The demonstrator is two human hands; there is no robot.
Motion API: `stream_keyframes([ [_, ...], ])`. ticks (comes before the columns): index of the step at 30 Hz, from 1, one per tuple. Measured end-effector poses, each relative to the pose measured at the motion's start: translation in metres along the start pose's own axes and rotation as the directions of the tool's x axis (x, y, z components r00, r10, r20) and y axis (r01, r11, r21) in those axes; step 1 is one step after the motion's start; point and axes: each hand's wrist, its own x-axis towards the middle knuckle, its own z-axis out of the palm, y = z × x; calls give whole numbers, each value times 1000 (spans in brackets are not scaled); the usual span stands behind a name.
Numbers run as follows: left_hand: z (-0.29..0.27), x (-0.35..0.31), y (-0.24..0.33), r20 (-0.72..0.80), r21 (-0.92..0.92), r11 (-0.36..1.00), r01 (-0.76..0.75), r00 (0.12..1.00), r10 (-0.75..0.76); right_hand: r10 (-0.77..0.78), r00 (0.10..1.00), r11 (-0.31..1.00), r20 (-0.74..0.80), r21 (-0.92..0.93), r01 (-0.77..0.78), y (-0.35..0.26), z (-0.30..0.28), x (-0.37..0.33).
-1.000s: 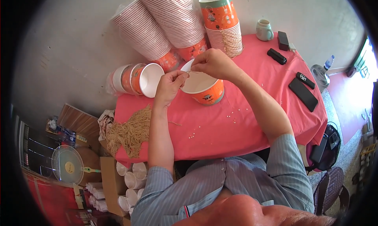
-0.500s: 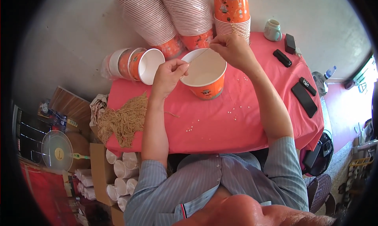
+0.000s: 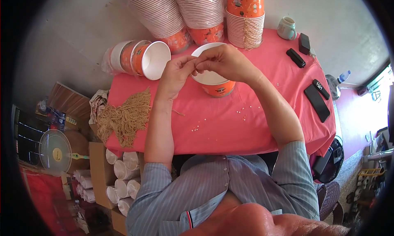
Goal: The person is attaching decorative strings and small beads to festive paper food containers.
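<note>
Over a white-lined orange paper bucket (image 3: 219, 90), my two hands meet with fingertips pressed together. My left hand (image 3: 177, 75) is closed in a pinch at the bucket's left rim. Coming from the right, my right hand (image 3: 228, 63) is closed too, its thumb and forefinger touching the left fingertips. The thin string they pinch is mostly hidden by the fingers. A bundle of tan strings (image 3: 127, 119) lies left of my left forearm. Small white beads (image 3: 195, 130) are scattered on the pink tablecloth (image 3: 230, 133) in front of the bucket.
Tall bucket stacks (image 3: 160, 18) in plastic lean on the wall. Another stack (image 3: 245, 28) has tan strings draped over it. Buckets lying on their side (image 3: 155, 61) sit at left. A mug (image 3: 287, 28), a black phone (image 3: 317, 103) and small black devices (image 3: 295, 58) are at right.
My right hand has come left and down to my left hand. The string, stretched between them before, is now hidden at the fingertips. The view has shifted slightly.
</note>
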Motion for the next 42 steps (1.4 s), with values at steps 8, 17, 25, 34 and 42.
stream_keyframes([
  [8,-5,1,-5,87,-98,995,30,996,-21,153,986,978,-62,152,-142,14,0,9],
  [17,-3,2,-10,45,-104,994,18,999,-13,146,986,983,-86,126,-134,16,0,11],
  [25,0,1,-9,-2,-140,990,0,1000,0,-62,992,974,-107,-224,37,24,-23,2],
  [34,0,0,-8,-39,-78,997,-6,999,3,26,999,985,-46,-168,-33,16,-15,4],
  [42,10,-2,-1,-157,253,968,-6,986,47,-114,982,954,-152,-292,66,21,-8,5],
])
